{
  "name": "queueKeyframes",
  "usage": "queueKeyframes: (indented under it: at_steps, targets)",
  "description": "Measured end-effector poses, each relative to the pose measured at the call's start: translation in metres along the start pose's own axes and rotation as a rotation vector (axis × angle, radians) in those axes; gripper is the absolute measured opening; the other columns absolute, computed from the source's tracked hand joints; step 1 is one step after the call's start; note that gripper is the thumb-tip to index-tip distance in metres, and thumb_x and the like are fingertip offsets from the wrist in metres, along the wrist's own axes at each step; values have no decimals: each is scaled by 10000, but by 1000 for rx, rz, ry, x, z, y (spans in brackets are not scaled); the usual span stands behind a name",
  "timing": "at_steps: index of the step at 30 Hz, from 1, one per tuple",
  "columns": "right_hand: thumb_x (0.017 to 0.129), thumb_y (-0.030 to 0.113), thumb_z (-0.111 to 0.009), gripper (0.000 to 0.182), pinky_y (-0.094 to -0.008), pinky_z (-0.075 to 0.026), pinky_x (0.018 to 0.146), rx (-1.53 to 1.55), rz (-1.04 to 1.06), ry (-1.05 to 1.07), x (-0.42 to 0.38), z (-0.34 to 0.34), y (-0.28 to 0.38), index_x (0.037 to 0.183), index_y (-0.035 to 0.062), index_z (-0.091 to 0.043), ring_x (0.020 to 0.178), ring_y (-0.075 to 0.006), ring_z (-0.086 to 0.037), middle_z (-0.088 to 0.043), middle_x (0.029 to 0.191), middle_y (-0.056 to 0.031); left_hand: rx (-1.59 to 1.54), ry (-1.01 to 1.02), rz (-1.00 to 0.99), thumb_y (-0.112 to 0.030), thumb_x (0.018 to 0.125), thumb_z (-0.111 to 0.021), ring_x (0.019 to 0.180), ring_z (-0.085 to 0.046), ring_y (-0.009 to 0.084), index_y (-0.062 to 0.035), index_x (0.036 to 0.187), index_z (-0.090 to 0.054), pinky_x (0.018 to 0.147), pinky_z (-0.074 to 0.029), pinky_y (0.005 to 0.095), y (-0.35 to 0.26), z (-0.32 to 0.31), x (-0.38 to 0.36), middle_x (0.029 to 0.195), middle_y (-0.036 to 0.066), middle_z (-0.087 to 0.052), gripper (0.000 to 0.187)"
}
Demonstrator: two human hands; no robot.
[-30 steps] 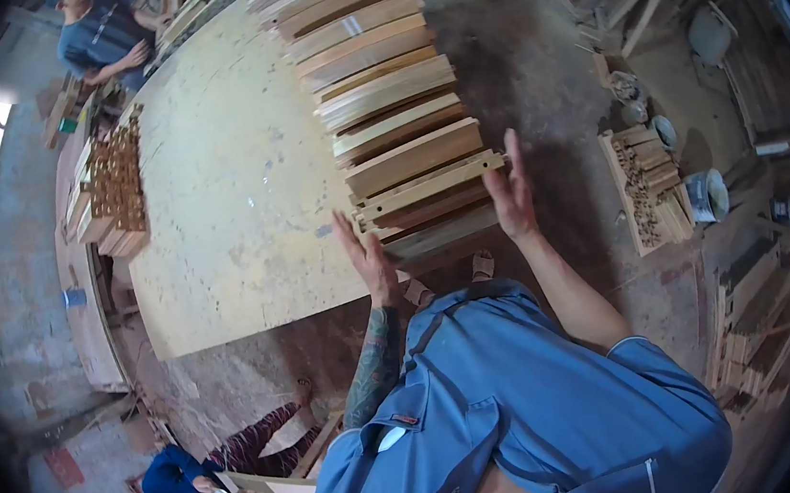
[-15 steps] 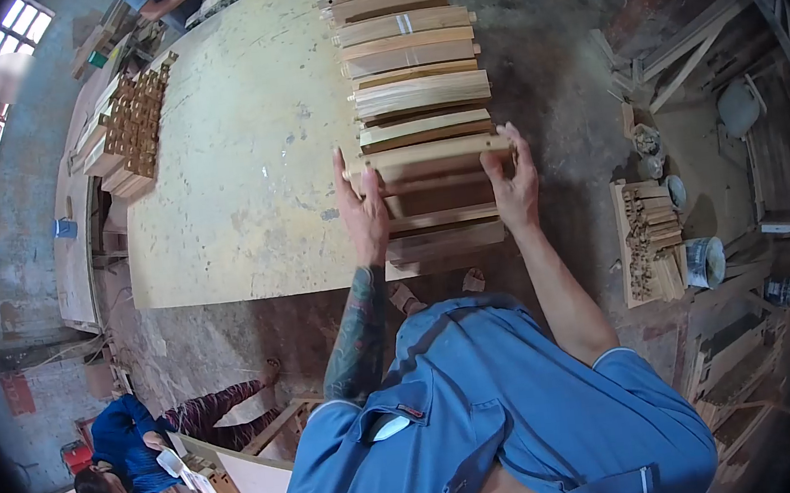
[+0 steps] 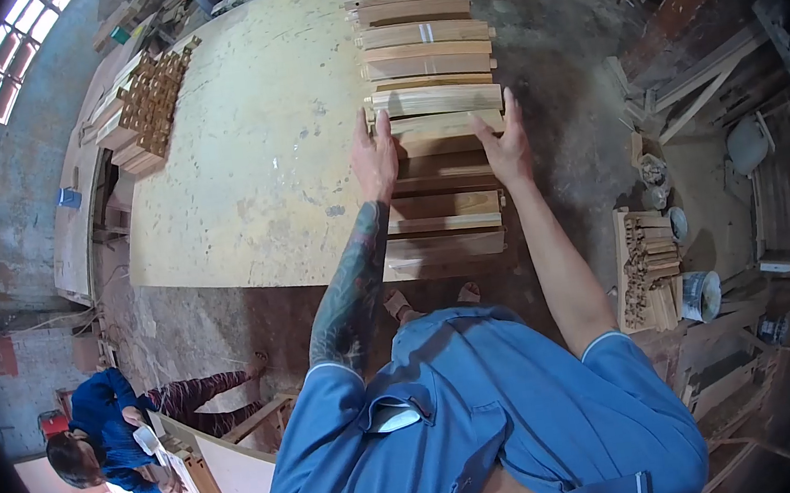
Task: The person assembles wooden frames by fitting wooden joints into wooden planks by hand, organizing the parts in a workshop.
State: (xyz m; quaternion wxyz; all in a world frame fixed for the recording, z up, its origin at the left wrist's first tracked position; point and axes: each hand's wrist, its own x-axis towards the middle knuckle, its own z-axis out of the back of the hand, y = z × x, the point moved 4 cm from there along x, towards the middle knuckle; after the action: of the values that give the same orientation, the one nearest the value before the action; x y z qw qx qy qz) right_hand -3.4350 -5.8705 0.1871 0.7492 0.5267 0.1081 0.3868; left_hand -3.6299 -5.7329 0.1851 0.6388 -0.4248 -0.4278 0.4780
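My left hand is beside the left end of a pale wooden board, its fingers stretched forward and its thumb apart. At the board's right end is my right hand, fingers extended, with the thumb over the board's top. Whether the fingertips press on the board is not clear. The board belongs to a long row of wooden pieces along the table's right side. Closer to me lie a light brown board and a paler board, beyond a shadowed gap.
The row rests on a large, stained worktable. A stack of notched wood stands at the far left. On the floor at right are bundled wood pieces and a bucket. A person in blue handles wood at lower left.
Both my hands have moved forward along the row, away from my body. The fingers remain apart around the board ends. The whole view has shifted slightly.
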Motion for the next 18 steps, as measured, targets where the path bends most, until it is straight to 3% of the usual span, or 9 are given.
queueKeyframes:
  at_steps: [2, 3, 7, 13, 14, 16, 18]
  targets:
    - [842, 524, -685, 889, -413, -290, 1135, -109, 179, -119, 14, 4, 14, 1482, 32, -313, 1401, -419, -309, -327, 1464, -346, 101, 73, 187, -546, 937, -507, 1253, -506, 391, 28, 1393, -450, 1038, -391, 403, -9, 0, 8, 1335, 280, -529, 735]
    - [824, 517, -708, 868, -416, -332, 1109, -103, 170, -122, 18, 2, 10, 1452, 26, -364, 1365, -402, -377, -387, 1442, -314, 209, 2, 66, -581, 921, -504, 1237, -510, 411, 34, 1396, -438, 1028, -399, 417, -6, 0, 14, 1312, 295, -536, 780]
    - [815, 492, -730, 845, -391, -372, 1080, -59, 79, 11, 5, 6, -11, 1439, 37, -388, 1346, -343, -428, -427, 1448, -237, 248, -4, 25, -556, 923, -532, 1258, -489, 417, 39, 1405, -418, 1048, -380, 423, -9, 9, -2, 1330, 304, -518, 775]
    - [862, 527, -672, 936, -402, -263, 1149, 92, -61, -76, -31, 28, -16, 1495, -19, -252, 1411, -346, -319, -342, 1497, -269, 240, -36, -24, -521, 952, -511, 1320, -433, 387, 53, 1413, -399, 1091, -340, 402, 1, 19, -30, 1406, 287, -455, 744]
    - [874, 533, -653, 917, -396, -261, 1149, 143, -74, -69, -29, 29, -11, 1491, -20, -260, 1414, -340, -315, -340, 1503, -257, 229, -27, -44, -521, 952, -511, 1320, -433, 387, 53, 1413, -399, 1091, -340, 402, -3, 18, -31, 1406, 287, -455, 744]
    - [896, 490, -641, 866, -386, -261, 1148, 142, -89, -54, -12, 26, -9, 1484, -26, -271, 1417, -332, -313, -349, 1501, -245, 145, 51, 102, -504, 963, -501, 1344, -412, 368, 58, 1417, -392, 1112, -312, 393, -9, 14, -28, 1421, 270, -451, 730]
    - [904, 424, -639, 795, -375, -270, 1137, 146, 3, -93, 23, 25, -2, 1474, -15, -301, 1413, -332, -320, -367, 1489, -248, 159, -44, 25, -484, 974, -491, 1363, -392, 354, 51, 1426, -386, 1130, -288, 390, -2, 12, -12, 1441, 255, -436, 708]
